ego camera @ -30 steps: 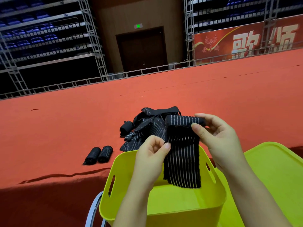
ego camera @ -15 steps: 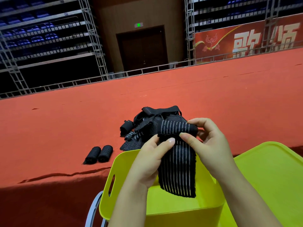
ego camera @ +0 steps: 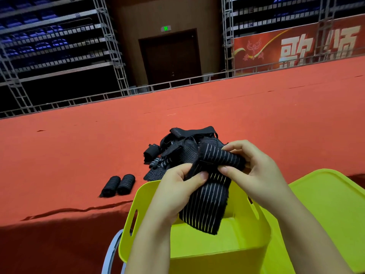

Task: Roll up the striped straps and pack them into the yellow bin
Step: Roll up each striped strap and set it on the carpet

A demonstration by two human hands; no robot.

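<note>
Striped strap [ego camera: 207, 202], its top partly rolled, pinched by left hand [ego camera: 177, 186] and right hand [ego camera: 254, 173]; yellow bin [ego camera: 197, 246] below; banner [ego camera: 296, 50] behind reads "歌颂".

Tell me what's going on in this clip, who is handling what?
A person is rolling a black striped strap above the yellow bin. The right hand grips the rolled top end, the left hand pinches the strap just below it, and the loose tail hangs into the bin. Two finished rolls lie side by side on the red table, with a pile of unrolled straps beyond the bin. No rolls are visible in the bin.
</note>
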